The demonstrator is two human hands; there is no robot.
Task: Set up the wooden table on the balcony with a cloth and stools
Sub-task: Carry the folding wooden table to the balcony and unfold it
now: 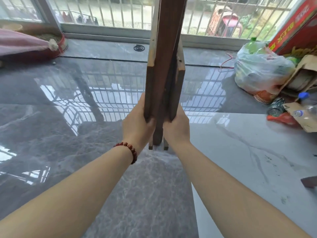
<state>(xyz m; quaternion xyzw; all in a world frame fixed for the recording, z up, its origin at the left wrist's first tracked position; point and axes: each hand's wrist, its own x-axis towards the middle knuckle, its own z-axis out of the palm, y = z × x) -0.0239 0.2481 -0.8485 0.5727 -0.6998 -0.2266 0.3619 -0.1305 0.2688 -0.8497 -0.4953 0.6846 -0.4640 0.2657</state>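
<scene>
A folded dark wooden table (pixel 163 69) stands upright on edge in the middle of the glossy tiled balcony floor, its top running out of the frame. My left hand (pixel 137 124), with a red bead bracelet at the wrist, grips its left leg frame low down. My right hand (pixel 178 124) grips the right leg frame at the same height. The ends of the legs touch the floor just below my hands. No cloth or stool is in view.
A barred window (pixel 106 12) runs along the far side. A pink cushion in a round red tub (pixel 34 47) lies at the far left. A mosquito coil (pixel 139 47) lies on the sill. Plastic bags (pixel 260 73), bottles, cardboard and a red box (pixel 296 28) crowd the right.
</scene>
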